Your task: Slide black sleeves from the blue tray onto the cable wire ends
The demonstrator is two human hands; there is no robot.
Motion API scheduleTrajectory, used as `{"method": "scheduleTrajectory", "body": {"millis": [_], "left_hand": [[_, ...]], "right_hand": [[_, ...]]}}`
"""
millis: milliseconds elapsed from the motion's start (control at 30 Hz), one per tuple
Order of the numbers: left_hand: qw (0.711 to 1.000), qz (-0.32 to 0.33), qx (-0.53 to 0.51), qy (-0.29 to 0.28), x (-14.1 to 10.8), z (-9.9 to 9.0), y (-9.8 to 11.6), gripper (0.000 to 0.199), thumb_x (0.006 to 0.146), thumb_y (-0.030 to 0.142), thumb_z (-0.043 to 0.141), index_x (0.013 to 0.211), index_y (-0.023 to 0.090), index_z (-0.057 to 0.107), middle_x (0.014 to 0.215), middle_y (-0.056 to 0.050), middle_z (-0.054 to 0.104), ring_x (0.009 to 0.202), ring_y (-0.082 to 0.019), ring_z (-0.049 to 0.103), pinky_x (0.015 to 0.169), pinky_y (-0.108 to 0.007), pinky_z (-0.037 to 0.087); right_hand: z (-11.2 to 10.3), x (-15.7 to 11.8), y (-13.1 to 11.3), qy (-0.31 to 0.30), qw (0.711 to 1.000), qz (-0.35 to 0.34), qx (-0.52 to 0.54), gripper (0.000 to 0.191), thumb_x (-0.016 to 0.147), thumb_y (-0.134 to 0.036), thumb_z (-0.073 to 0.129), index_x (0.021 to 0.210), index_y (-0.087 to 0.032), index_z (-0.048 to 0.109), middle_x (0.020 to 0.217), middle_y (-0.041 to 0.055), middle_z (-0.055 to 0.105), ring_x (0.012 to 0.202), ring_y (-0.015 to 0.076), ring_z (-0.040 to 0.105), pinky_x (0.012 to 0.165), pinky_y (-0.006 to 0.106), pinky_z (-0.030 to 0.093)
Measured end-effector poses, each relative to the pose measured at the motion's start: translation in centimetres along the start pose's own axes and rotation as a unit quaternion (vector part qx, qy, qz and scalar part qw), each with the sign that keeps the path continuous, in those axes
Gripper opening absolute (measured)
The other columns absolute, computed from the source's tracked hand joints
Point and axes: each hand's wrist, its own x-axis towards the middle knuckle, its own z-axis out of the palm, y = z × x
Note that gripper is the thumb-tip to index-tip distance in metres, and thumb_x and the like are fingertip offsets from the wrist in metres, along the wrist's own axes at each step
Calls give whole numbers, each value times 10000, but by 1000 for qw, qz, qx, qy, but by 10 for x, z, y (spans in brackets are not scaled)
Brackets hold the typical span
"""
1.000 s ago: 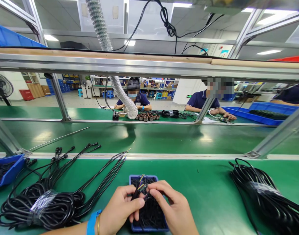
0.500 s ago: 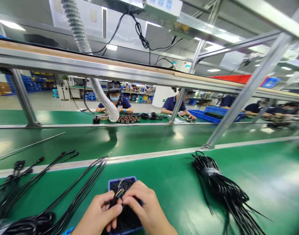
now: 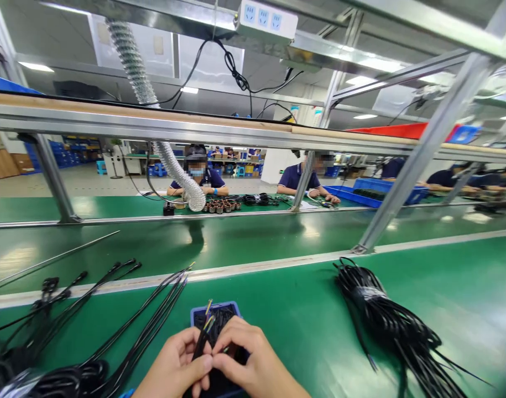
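Over the bin, the left hand has cables in its grip, and the right hand has a narrow grip.

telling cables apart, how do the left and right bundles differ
The left bundle fans out away from the camera; the right bundle fans out toward it. The left bundle shows black connectors; the right bundle shows none in view. Both are black with a shiny wrap.

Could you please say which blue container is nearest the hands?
The small bin of black pieces below the left hand and right hand; other blue containers stand farther off.
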Motion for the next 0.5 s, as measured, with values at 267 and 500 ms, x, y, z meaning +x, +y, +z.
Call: {"method": "scheduleTrajectory", "body": {"millis": [267, 500], "left_hand": [[1000, 7, 17, -7, -17, 14, 29, 354, 778, 459, 719, 823, 137, 578, 815, -57, 654, 781, -145, 625, 757, -266, 507], [997, -8, -35, 69, -20, 1, 19, 413, 710, 487, 767, 943, 167, 647, 766, -14, 647, 646, -125, 575, 613, -246, 482]], "right_hand": [[-43, -7, -30, -270, 962, 14, 35, 75, 801, -287, 719, 861, -262, 756, 862, 6, 736, 850, 179, 665, 808, 291, 514], [-18, -2, -19, -63, 960, 0, -271, 247, 783, -297, 750, 1026, -263, 720, 971, 44, 722, 908, 243, 626, 808, 362, 509]]}}
